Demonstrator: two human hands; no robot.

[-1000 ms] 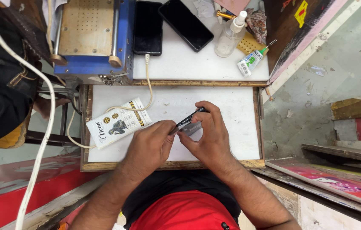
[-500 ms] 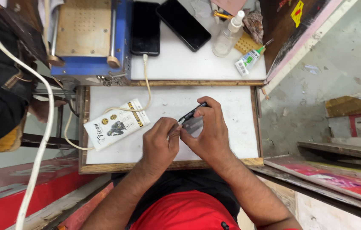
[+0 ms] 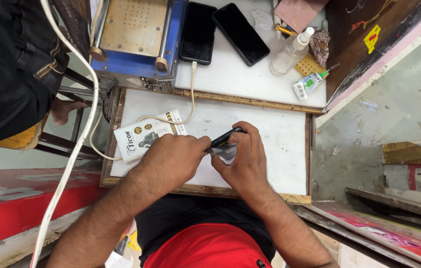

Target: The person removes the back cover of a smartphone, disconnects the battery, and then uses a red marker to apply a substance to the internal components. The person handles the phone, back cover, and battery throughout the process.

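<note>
My left hand (image 3: 170,161) and my right hand (image 3: 242,159) meet over a white work board (image 3: 280,144) in a wooden frame. Between them is a small dark phone-like device (image 3: 226,137), held edge-up with both sets of fingers closed around it. A thin clear film or cover (image 3: 225,153) shows under the fingers of my right hand. Most of the device is hidden by my hands. A white printed packet (image 3: 138,140) lies just left of my left hand.
On the upper white shelf lie two black phones (image 3: 198,32) (image 3: 240,33), a clear squeeze bottle (image 3: 290,53) and a small glue tube (image 3: 309,83). A blue machine with a tan plate (image 3: 133,30) stands at upper left. A white cable (image 3: 71,149) hangs down the left. Another person in dark clothes (image 3: 7,74) is at the left.
Both hands stay joined on the device with only small finger shifts. The view has drifted slightly, and the packet sits in the same place.
</note>
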